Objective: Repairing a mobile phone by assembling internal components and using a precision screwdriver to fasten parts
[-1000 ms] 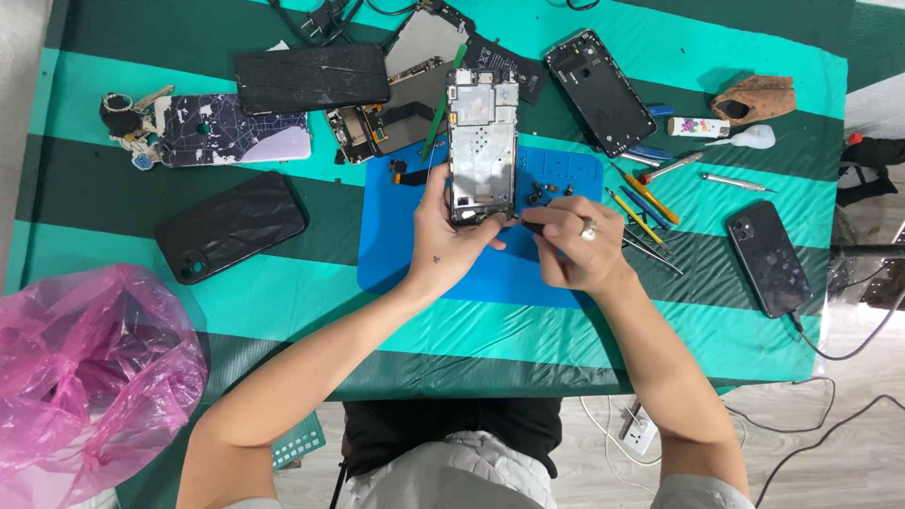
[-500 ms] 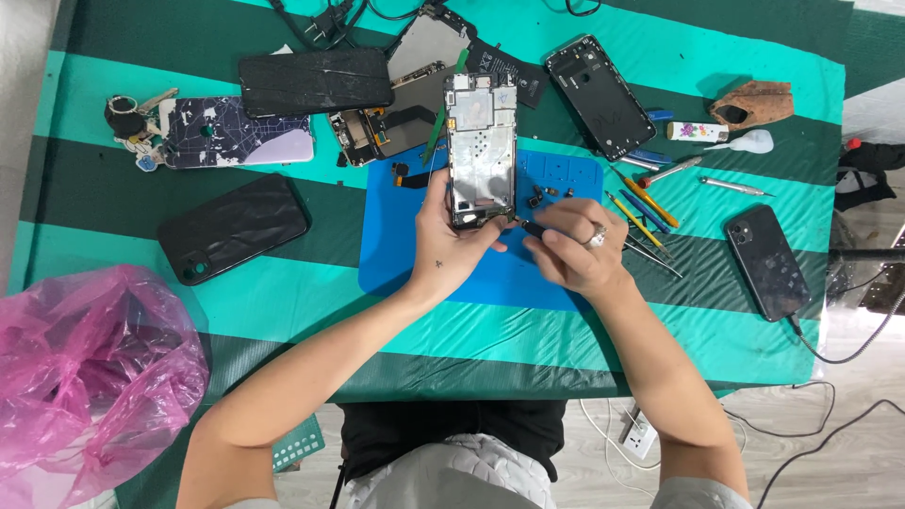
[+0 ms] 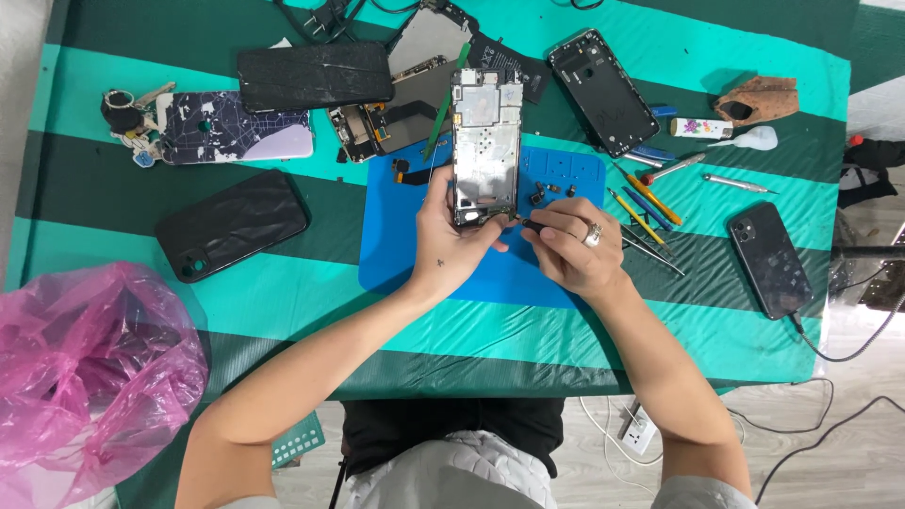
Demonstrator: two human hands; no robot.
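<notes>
— Anything different from a second ago?

— Hardly. The opened phone (image 3: 485,146) stands a touch straighter on the blue mat (image 3: 452,269) than it did; a second ago its top leaned slightly left. Both hands have stayed at its lower end.

— What are the fingers doing?

— The left hand (image 3: 451,247) is curled round the phone's bottom edge, thumb and fingers pinching it from the side. The right hand (image 3: 572,249), with a ring on it, has its fingers pressed together around a thin dark tool (image 3: 521,224) whose tip meets the phone's lower corner. How tight that grip is, I can't tell.

— And where's the phone lying?

— Lengthwise on the mat, its top reaching past the mat's far edge, on the green striped table (image 3: 283,302).

— Any containers?

— The mat serves as a tray: a few small dark parts (image 3: 545,191) lie on it just right of the phone. At the left a pink bag (image 3: 90,377) bulges at the table's edge; its contents are hidden. A brown pouch (image 3: 757,99) sits at the far right, open-mouthed, inside too dark to see.

— Other things about?

— A black phone (image 3: 232,224) to the left, another phone (image 3: 770,259) on a cable to the right, and screwdrivers (image 3: 643,200) beside the mat.
</notes>
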